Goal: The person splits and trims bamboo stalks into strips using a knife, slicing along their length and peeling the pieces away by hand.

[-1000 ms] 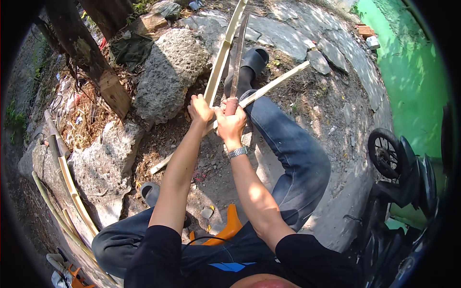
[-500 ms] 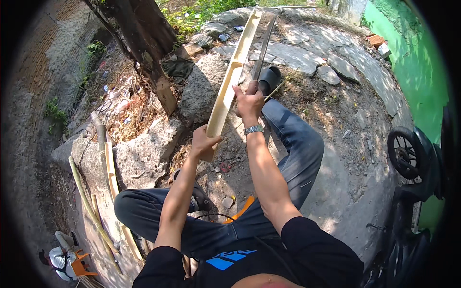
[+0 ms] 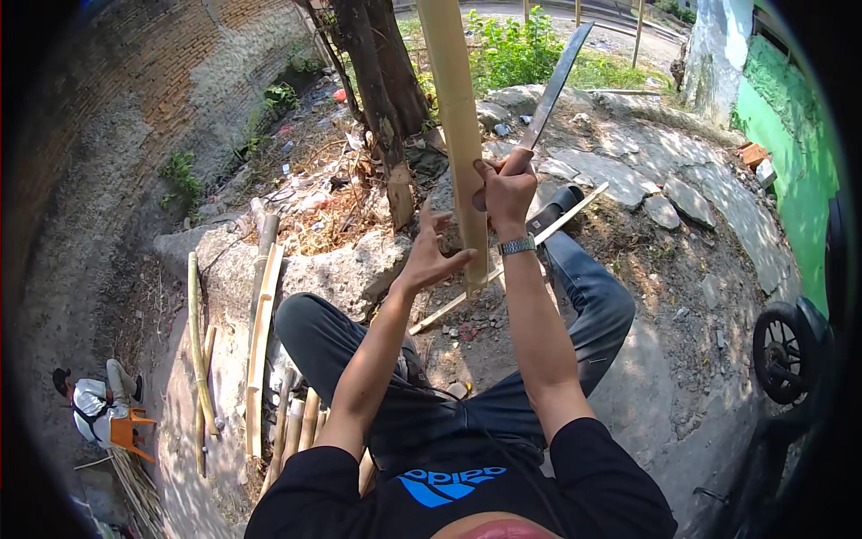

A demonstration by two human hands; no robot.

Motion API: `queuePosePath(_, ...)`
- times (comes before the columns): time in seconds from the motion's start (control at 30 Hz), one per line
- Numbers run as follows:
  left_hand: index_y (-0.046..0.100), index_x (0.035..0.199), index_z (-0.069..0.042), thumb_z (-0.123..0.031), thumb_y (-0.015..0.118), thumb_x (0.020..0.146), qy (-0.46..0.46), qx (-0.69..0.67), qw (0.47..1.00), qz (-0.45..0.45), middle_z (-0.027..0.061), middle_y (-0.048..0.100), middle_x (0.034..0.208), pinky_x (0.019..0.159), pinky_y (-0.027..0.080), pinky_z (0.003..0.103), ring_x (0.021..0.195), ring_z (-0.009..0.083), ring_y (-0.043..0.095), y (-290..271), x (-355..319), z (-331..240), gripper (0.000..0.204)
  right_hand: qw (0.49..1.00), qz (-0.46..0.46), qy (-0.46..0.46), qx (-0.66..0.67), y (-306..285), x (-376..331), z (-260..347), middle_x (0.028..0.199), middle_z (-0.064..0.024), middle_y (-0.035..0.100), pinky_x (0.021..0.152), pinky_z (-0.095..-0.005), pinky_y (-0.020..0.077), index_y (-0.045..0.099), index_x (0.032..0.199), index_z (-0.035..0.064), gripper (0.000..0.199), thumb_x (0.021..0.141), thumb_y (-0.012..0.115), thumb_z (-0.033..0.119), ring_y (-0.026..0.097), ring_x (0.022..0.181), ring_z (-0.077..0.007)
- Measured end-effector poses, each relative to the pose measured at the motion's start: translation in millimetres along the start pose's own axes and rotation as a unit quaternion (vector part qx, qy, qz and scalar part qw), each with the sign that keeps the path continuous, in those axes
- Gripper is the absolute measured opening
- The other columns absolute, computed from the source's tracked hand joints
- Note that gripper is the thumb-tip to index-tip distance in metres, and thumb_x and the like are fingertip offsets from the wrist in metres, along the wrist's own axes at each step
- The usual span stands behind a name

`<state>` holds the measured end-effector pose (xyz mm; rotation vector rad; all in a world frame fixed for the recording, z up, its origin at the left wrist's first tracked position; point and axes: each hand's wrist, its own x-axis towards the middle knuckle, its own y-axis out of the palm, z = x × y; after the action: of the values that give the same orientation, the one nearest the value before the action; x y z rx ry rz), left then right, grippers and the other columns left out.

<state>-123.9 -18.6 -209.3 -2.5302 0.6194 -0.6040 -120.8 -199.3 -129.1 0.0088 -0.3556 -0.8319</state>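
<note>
Pale bamboo slat (image 3: pixel 458 108) near-upright between the left grip (image 3: pixel 426 260) and the right grip (image 3: pixel 509 193).

It should handle light and stiff, its smooth face perhaps slippery and its split edges sharp, so the broad lower faces look the safest hold. The left grip is spread, fingers apart beside it; the right grip is clamped on the handle of the machete (image 3: pixel 546 106), touching the slat or just beside it, I cannot tell which. Counted: one slat, one machete, one thin strip (image 3: pixel 575 209) crossing behind.

Left fingers (image 3: pixel 428 218) apart, right fingers (image 3: pixel 490 169) curled
</note>
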Motion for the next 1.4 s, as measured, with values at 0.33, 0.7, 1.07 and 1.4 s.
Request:
queuePosePath(0.33,0.053,0.139,-0.005,-0.047,0.064,0.101,0.066,-0.243,0.876,-0.412,0.0093,0.064,0.110,0.081,0.052,0.039,0.101,0.0197,0.066,-238,130,-191,0.059,0.981,0.030,-0.058,0.183,22,-86,-54,0.079,-0.0084,0.074,0.067,-0.0288,0.0508,0.057,0.071,0.0018,0.026,0.082,0.079,-0.008,0.064,0.069,-0.0116)
queuePosePath(0.7,0.074,0.100,0.003,-0.030,0.059,0.105,0.318,-0.029,0.790,-0.523,0.0049,0.068,0.072,0.061,0.049,0.034,0.066,0.0124,0.061,-205,185,-214,0.036,0.990,0.121,0.033,-0.066,-27,-25,-41,0.065,-0.0062,0.064,0.053,-0.0313,0.0519,0.061,0.084,0.0015,0.046,0.092,0.079,0.043,0.068,0.057,-0.0161)
queuePosePath(1.07,0.074,0.105,0.002,-0.023,0.064,0.102,0.374,0.055,0.751,-0.542,0.0095,0.064,0.075,0.062,0.048,0.035,0.066,0.0177,0.060,-174,207,-215,0.027,0.982,0.186,-0.003,0.044,-114,-62,91,0.056,0.0059,0.045,0.045,-0.0238,0.0297,0.055,0.077,0.0061,0.045,0.105,0.061,0.041,0.039,0.049,-0.0020)
queuePosePath(1.4,0.073,0.080,0.001,-0.035,0.071,0.097,0.343,0.100,0.791,-0.497,0.0055,0.060,0.066,0.061,0.047,0.033,0.061,0.0166,0.062,-175,222,-160,0.040,0.965,0.245,-0.027,-0.086,-114,-75,96,0.058,0.0014,0.037,0.051,-0.0333,0.0288,0.051,0.072,0.0025,0.057,0.102,0.063,0.050,0.035,0.057,-0.0093)
